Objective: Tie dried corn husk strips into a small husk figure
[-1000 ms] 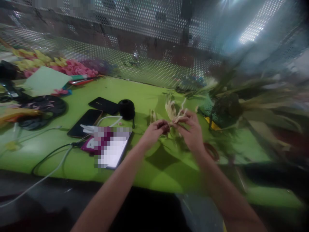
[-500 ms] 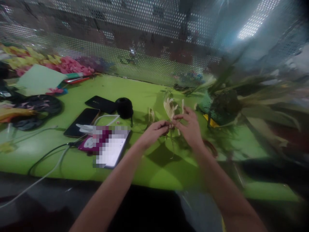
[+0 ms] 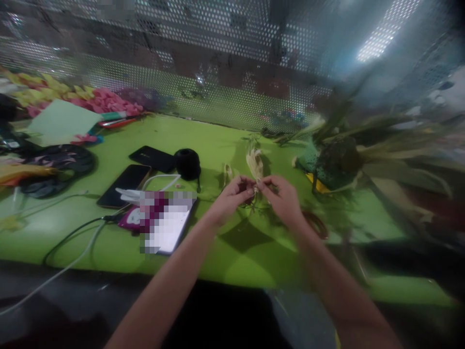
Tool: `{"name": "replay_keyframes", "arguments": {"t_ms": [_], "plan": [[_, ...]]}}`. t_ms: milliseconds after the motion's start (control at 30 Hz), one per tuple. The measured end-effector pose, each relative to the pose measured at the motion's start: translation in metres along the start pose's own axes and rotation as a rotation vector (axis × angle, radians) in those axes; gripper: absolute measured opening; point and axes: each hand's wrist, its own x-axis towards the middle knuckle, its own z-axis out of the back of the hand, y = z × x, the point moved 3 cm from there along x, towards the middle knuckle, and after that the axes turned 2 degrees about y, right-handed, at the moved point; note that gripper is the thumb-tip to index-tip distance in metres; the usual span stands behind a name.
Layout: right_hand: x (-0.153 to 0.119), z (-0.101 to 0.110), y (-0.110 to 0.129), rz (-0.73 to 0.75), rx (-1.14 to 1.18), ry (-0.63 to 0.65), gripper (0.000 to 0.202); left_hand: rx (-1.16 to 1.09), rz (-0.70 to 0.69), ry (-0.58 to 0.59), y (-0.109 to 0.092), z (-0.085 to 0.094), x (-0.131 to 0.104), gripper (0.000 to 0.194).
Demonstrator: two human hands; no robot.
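A pale, cream-coloured husk flower (image 3: 254, 164) stands up between my hands over the green table. My left hand (image 3: 232, 198) is closed, its thumb and fingers pinching the base of the flower. From the other side my right hand (image 3: 280, 195) pinches the same base, fingertips almost touching those of the left. Thin stem ends show below the fingers. A second pale looped strip (image 3: 227, 173) is just behind my left hand. Beside my right wrist lies a reddish-brown ring (image 3: 317, 225), partly covered by the forearm.
Left of my arm are a lit phone (image 3: 172, 225), a purple packet (image 3: 135, 218), two dark phones and a round black object (image 3: 187, 163). Cables cross the table (image 3: 214, 138). Pink and yellow flowers (image 3: 112, 101) lie far left; a green leafy bundle (image 3: 336, 160) stands right.
My right hand has come down and inward, its raised fingers now folded in to the flower's base. The loose pale strip by its fingertips no longer shows. My left hand stays nearly in place.
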Motion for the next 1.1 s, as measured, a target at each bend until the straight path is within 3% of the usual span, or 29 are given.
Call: {"name": "replay_keyframes", "arguments": {"t_ms": [100,400,633,767,967,1100], "plan": [[-0.002,-0.003,0.000,-0.047,0.097,0.029,0.017,0.017,0.010,0.002,0.000,0.000,0.001,0.031],[-0.002,-0.003,-0.001,-0.172,0.441,0.049,0.013,0.000,0.019,-0.127,0.005,0.010,0.006,0.022],[0.002,0.003,-0.006,-0.308,0.866,0.199,0.012,0.012,0.042,-0.130,0.005,0.011,0.005,0.018],[0.002,0.005,-0.002,-0.253,0.806,0.160,0.015,0.009,0.030,-0.122,0.005,0.011,0.006,0.017],[0.001,0.015,0.003,-0.157,0.659,-0.069,0.019,0.024,0.034,-0.130,0.006,0.011,0.005,0.017],[0.001,0.015,0.001,-0.190,0.699,-0.069,0.026,0.013,0.050,-0.141,0.008,0.011,0.006,0.017]]}}
